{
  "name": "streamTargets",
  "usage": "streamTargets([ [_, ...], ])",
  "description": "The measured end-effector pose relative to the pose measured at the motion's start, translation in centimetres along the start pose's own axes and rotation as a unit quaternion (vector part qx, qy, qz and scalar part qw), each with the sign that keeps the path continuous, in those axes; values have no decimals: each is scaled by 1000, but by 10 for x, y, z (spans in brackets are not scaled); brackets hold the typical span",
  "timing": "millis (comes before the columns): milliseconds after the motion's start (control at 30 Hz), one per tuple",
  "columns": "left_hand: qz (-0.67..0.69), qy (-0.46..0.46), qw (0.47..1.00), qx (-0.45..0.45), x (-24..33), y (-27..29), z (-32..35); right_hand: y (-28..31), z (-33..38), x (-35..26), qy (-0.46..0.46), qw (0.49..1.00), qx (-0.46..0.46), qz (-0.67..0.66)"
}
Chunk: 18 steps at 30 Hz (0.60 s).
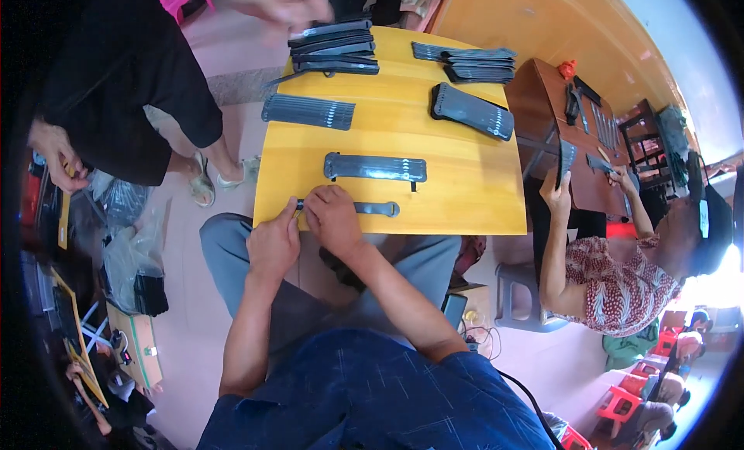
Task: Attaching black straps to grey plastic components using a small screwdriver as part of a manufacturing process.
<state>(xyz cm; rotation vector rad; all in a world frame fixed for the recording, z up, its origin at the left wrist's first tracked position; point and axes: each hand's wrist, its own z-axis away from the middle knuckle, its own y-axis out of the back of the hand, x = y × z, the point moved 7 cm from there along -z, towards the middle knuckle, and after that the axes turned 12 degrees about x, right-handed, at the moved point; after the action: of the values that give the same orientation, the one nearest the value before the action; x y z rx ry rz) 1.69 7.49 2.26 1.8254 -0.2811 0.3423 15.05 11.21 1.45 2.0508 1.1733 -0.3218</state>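
Note:
At the near edge of the yellow table (465, 206), both my hands are closed on one narrow dark grey strap (378, 209). Its rounded end with a hole sticks out to the right. My left hand (273, 242) pinches the strap's left end, where a short black piece shows between the hands. My right hand (335, 217) presses its fingers down over the middle, hiding that part. Just beyond lies a flat, overlapping row of similar straps (376, 168), with a small black tab poking out below it.
More straps lie in a fanned row (308, 111), a tall pile (333, 47), a right-hand bundle (473, 113) and a far-right stack (469, 62). A person in black (108, 86) stands at left, one hand blurred over the pile. Another person (620, 283) sits at right holding straps.

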Motion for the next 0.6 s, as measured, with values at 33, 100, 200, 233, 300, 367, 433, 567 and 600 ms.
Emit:
streamTargets([
  [33, 0, 5, 1000, -1, 1, 2, -1, 0, 0, 1, 0, 1000, -5, -3],
  [100, 5, 7, 1000, -24, 3, 2, -3, 1, -1, 4, -14, 1000, 6, -15],
  [200, 2, 10, 1000, -27, -1, 0, -3, 3, -3, 2, -26, 1000, -1, -17],
  [233, 3, 12, 1000, -29, -1, 1, -3, 1, -3, 2, -27, 999, -4, -17],
  [300, -4, 29, 999, -29, -3, 4, -4, -1, -4, 2, -37, 999, 0, -17],
  [367, 4, 21, 1000, -20, -6, 2, -4, -1, -4, 1, -38, 999, -10, -4],
  [433, 9, 13, 1000, -10, -8, 1, -3, -3, -2, 0, -38, 999, -20, 7],
  [567, 17, 22, 999, -25, -8, 1, -6, -7, -1, 1, -23, 998, -30, 50],
  [600, 27, 25, 999, -29, -8, 2, -5, -8, 0, 1, -21, 997, -37, 60],
])
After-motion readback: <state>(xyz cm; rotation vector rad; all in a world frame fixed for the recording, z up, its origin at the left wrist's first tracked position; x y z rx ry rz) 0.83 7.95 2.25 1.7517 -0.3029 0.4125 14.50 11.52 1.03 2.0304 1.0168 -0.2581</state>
